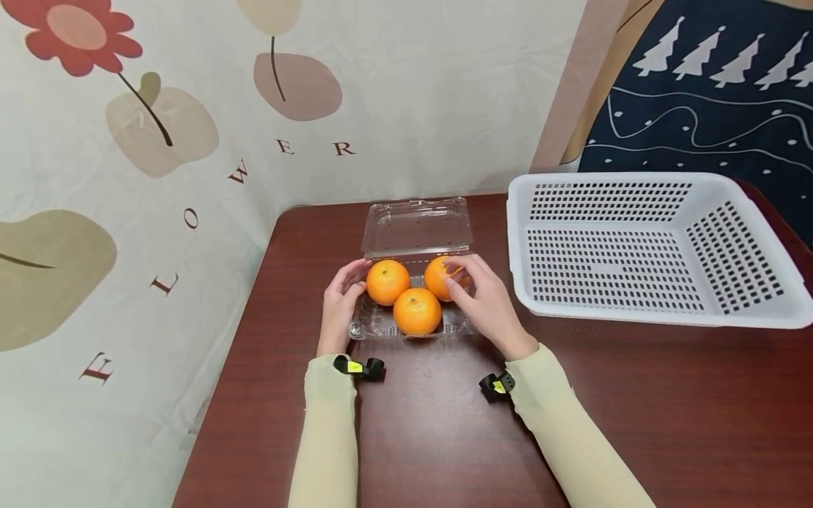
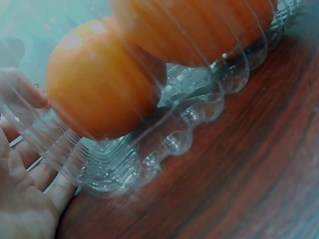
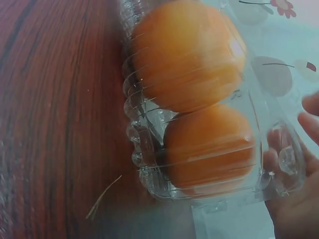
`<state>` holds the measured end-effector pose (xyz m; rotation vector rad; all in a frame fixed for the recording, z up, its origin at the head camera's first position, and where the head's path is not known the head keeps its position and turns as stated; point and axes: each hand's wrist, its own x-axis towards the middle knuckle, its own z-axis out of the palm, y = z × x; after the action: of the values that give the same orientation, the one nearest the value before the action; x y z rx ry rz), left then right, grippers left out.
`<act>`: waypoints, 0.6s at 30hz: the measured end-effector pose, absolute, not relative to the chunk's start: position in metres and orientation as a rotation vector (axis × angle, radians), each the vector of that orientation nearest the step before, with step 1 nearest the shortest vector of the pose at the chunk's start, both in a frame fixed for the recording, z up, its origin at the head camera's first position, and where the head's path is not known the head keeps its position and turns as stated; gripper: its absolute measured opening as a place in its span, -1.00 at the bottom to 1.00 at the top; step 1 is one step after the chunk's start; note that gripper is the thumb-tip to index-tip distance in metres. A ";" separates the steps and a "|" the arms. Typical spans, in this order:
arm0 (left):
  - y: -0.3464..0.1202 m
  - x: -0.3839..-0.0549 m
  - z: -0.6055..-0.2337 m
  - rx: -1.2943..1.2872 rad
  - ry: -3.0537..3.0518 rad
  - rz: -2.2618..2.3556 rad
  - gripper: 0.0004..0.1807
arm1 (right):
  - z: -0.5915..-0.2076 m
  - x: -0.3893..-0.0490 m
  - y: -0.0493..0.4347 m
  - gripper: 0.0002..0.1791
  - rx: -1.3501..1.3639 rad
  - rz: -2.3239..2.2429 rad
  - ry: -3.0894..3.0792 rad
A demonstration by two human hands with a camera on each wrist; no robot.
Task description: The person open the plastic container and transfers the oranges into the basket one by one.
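Three oranges sit in a clear plastic clamshell box (image 1: 381, 326): a left orange (image 1: 388, 282), a front orange (image 1: 417, 312) and a right orange (image 1: 437, 276). My left hand (image 1: 340, 305) holds the box's left side, its thumb close beside the left orange. Through the ribbed plastic, the left wrist view shows several fingers (image 2: 47, 174) along the outside of the wall. My right hand (image 1: 488, 303) is over the box's right side, thumb and fingers apart and bent above the right orange. In the right wrist view its fingers (image 3: 309, 122) stand off from the fruit.
The box's clear lid (image 1: 418, 224) is folded back toward the wall. A white perforated basket (image 1: 519, 268) stands to the right on the dark red wooden table (image 1: 419, 437). A printed cloth (image 1: 432, 99) hangs behind and along the left.
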<state>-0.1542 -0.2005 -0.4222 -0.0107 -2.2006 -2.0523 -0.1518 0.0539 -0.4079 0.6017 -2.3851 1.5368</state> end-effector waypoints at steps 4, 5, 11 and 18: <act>-0.200 -0.154 -0.422 -0.008 -2.204 -2.051 -0.60 | -0.407 -0.150 0.053 -0.72 0.693 1.556 -2.447; -0.200 -0.154 -0.422 -0.007 -2.207 -2.047 -0.60 | -0.406 -0.149 0.052 -0.73 0.715 1.548 -2.459; -0.200 -0.154 -0.421 -0.021 -2.216 -2.030 -0.59 | -0.405 -0.147 0.049 -0.92 0.763 1.503 -2.486; -0.200 -0.154 -0.421 -0.023 -2.216 -2.025 -0.60 | -0.406 -0.144 0.045 -0.90 0.780 1.442 -2.553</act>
<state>-0.1539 -0.1996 -0.4209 -0.0228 -2.2165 -2.0249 -0.1441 0.0453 -0.4055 0.7800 -2.5529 1.4423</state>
